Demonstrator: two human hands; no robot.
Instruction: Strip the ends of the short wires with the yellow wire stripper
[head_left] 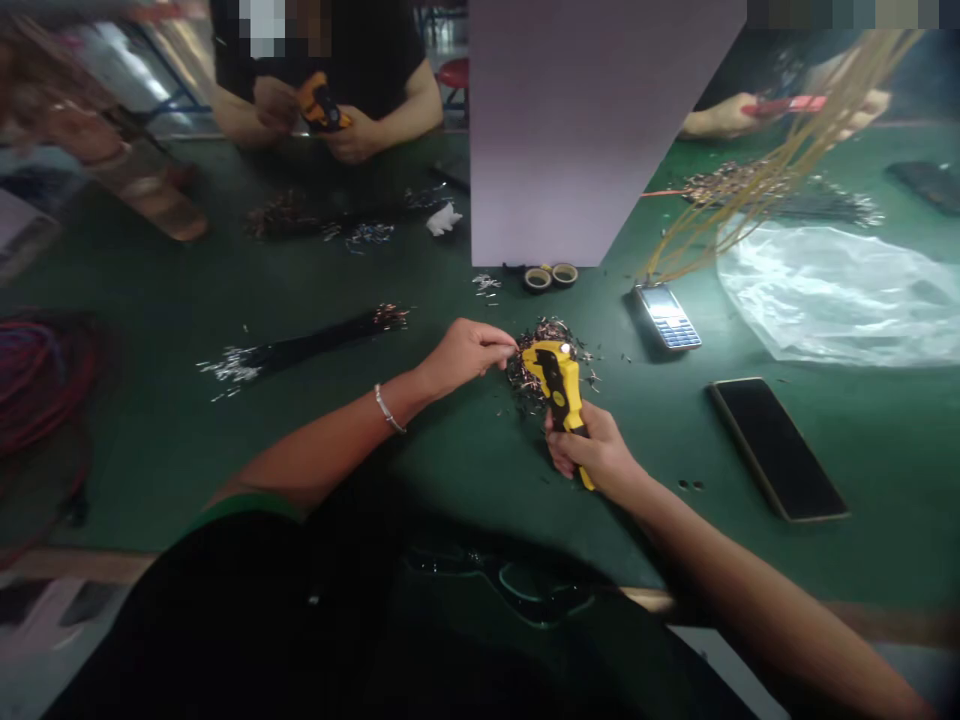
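Note:
My right hand is wrapped around the handles of a yellow and black wire stripper, its head tilted up and to the left. At the stripper's jaws, my left hand pinches thumb and forefinger together; whatever is between them is too small to make out. Beneath the tool lies a heap of short wire scraps, dark with coppery bits. Left of my left hand, a bundle of black wires rests on the green table, with silvery ends at one side and coppery ends at the other.
A dark smartphone, a keypad phone and a clear plastic bag lie to the right. Tape rolls sit by a pale upright panel. Red cable is coiled at left. Across the table, a person holds an orange tool.

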